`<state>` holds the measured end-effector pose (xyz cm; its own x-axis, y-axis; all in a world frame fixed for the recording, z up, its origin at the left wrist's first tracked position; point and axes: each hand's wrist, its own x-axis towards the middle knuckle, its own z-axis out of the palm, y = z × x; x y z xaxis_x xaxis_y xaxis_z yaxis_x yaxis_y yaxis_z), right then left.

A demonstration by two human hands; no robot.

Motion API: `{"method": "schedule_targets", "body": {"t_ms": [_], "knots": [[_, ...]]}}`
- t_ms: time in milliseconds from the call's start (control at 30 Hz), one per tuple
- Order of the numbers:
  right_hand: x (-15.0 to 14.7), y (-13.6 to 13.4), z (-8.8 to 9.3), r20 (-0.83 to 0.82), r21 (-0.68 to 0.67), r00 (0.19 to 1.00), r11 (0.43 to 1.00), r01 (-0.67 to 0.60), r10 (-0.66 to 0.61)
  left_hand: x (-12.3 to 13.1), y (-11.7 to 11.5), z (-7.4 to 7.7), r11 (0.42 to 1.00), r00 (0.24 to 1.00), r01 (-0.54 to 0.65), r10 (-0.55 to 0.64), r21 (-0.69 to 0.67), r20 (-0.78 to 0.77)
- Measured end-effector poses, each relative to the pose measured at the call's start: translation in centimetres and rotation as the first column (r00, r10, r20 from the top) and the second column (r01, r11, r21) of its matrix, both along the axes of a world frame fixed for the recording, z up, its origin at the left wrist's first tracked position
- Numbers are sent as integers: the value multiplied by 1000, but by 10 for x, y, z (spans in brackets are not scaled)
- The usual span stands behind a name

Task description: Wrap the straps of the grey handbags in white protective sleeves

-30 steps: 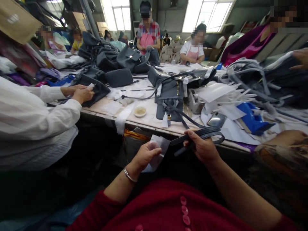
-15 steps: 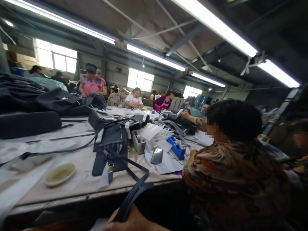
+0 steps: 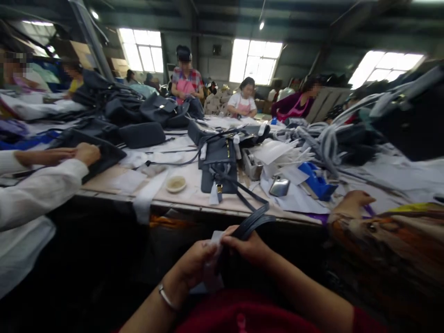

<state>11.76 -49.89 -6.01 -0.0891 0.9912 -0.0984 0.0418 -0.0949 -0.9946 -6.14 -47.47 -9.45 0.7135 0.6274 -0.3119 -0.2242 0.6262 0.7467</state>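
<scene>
My left hand (image 3: 194, 266) is closed on a thin white sheet of paper (image 3: 210, 273) just below the table's front edge. Close beside it, my right hand (image 3: 248, 247) grips a dark bag strap (image 3: 252, 223). The strap runs up over the table edge to a dark grey handbag (image 3: 218, 166) lying flat on the worktable (image 3: 180, 196). The two hands are nearly touching, the paper against the strap's end. A bracelet (image 3: 166, 297) sits on my left wrist.
A small white dish (image 3: 175, 183), a blue tape dispenser (image 3: 316, 183), a shiny metal piece (image 3: 279, 186) and loose white papers lie on the table. A pile of dark bags (image 3: 138, 113) stands at back left. Co-workers sit left (image 3: 38, 185) and right (image 3: 385, 240); others work at the far end.
The view swung up to the ceiling and right, then dropped back to the hands. My hands have come together, the paper now against the strap's end.
</scene>
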Motion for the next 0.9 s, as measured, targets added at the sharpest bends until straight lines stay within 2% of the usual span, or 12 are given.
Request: {"method": "schedule_targets", "body": {"t_ms": [100, 167, 267, 367, 433, 467, 533, 600, 667, 733, 800, 900], "knots": [[4, -2, -2, 14, 25, 997, 996, -80, 80, -4, 1, -8, 993, 997, 66, -62, -101, 47], [6, -3, -4, 37, 63, 992, 991, -122, 120, -4, 2, -13, 993, 998, 30, -24, -118, 51], [8, -5, -6, 61, 110, 993, 988, -111, 104, -1, 4, -16, 979, 984, -138, 153, -149, 96], [11, -5, -8, 76, 117, 990, 985, -128, 120, 2, 6, -15, 905, 894, -367, 407, -213, 189], [12, -5, -9, 88, 119, 986, 981, -153, 143, 3, 5, -13, 881, 864, -410, 458, -238, 208], [13, -5, -10, 92, 120, 984, 979, -163, 152, 4, 4, -12, 896, 881, -380, 426, -232, 204], [13, -5, -13, 90, 119, 985, 980, -160, 150, 5, -1, -11, 951, 943, -249, 281, -182, 179], [13, -6, -16, 86, 120, 987, 982, -143, 133, 6, -4, -10, 988, 980, -131, 142, -81, 139], [13, -6, -18, 93, 131, 989, 983, -127, 116, 6, -6, -10, 994, 996, -88, 86, 63, 36], [13, -6, -19, 106, 146, 988, 981, -127, 112, 4, -6, -10, 965, 986, -54, 93, 257, -142], [14, -6, -19, 114, 155, 987, 979, -132, 115, 1, -5, -10, 899, 937, 40, 118, 437, -328], [17, -5, -18, 148, 165, 980, 974, -158, 134, -3, -3, -11, 817, 856, 190, 133, 544, -499]]}}
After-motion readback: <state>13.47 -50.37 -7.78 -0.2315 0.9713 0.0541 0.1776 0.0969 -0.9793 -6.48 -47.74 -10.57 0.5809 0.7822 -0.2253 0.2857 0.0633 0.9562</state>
